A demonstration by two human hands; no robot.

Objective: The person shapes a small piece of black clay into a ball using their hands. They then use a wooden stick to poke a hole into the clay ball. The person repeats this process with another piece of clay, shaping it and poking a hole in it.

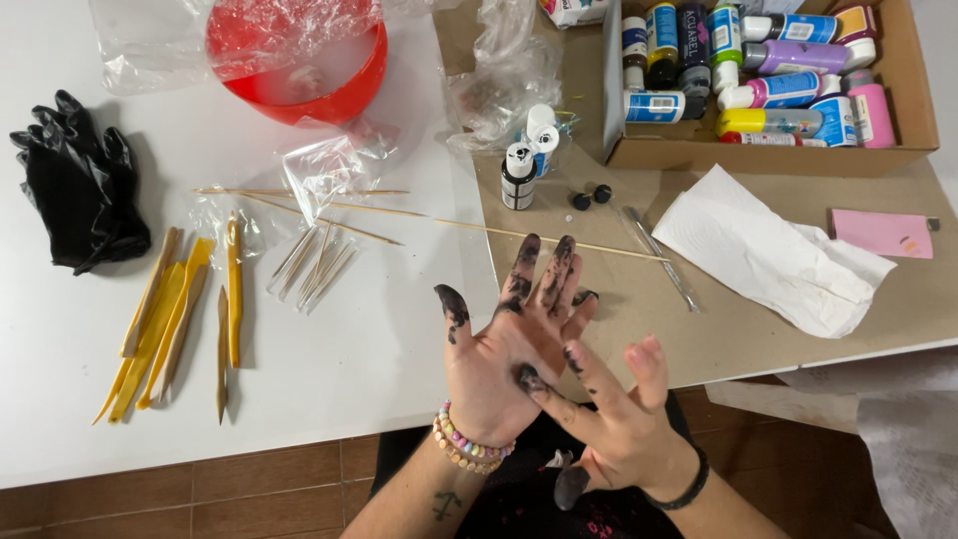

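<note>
Rubbing paint-blackened left hand [504, 344] with right hand [614, 424] — fingers splayed, holding nothing; two bottles [527, 160] near.

A pair of black gloves [80, 185] lies at the left of the white tabletop [379, 339], near yellow modelling tools [165, 319]. A red bowl [299, 70] sits under plastic wrap. A cardboard box [778, 150] holds paint bottles [778, 90]; a white paper towel [768, 250] and a pink pad [880, 232] lie below it.
</note>
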